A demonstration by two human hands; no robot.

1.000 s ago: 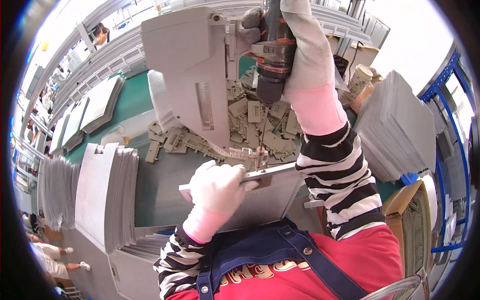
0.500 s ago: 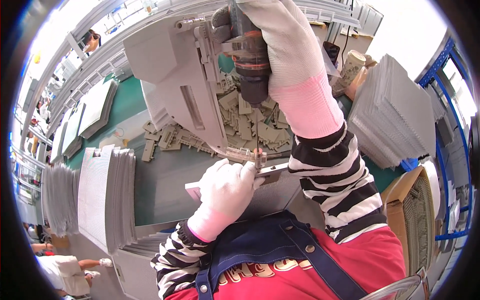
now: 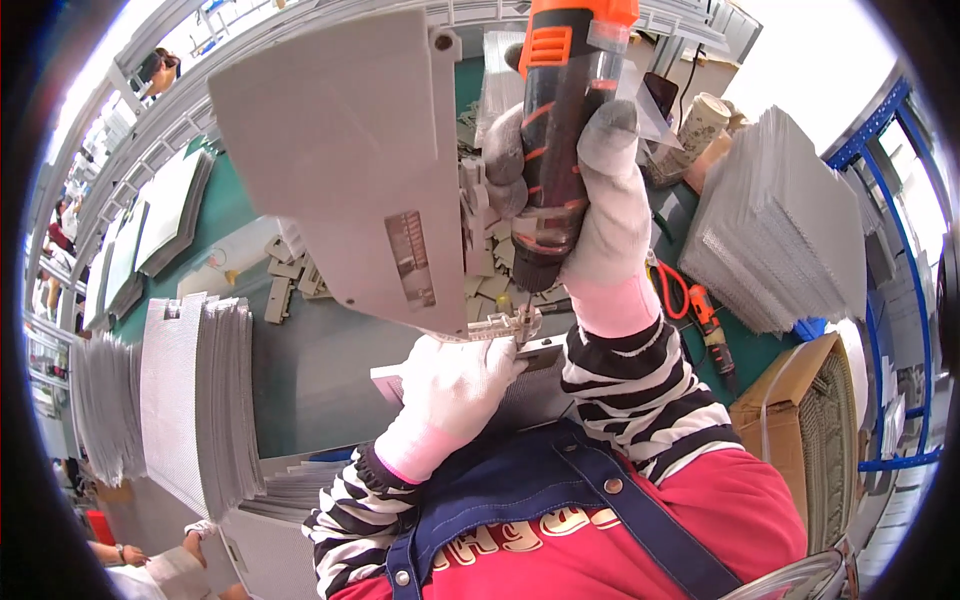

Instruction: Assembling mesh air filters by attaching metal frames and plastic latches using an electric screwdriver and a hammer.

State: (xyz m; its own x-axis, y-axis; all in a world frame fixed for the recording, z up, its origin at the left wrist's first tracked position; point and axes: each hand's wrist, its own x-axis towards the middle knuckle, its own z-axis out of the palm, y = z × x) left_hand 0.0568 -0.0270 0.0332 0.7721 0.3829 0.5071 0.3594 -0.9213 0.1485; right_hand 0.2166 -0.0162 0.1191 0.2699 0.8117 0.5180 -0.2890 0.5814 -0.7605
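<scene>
Keeping the screwdriver [image 3: 556, 130], clamped in the right hand [image 3: 600, 190], upright is advised while the bracket [image 3: 500, 325] is pinned firmly by the closed left hand [image 3: 455, 385].

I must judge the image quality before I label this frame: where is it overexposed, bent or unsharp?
Head view: the upper right corner is blown out to white; the blue metal rack bows along the dark round fisheye rim; the orange-and-black electric screwdriver in the white-gloved right hand looms large and slightly soft; the white-gloved left hand below the grey plastic panel looks sharp.
</scene>
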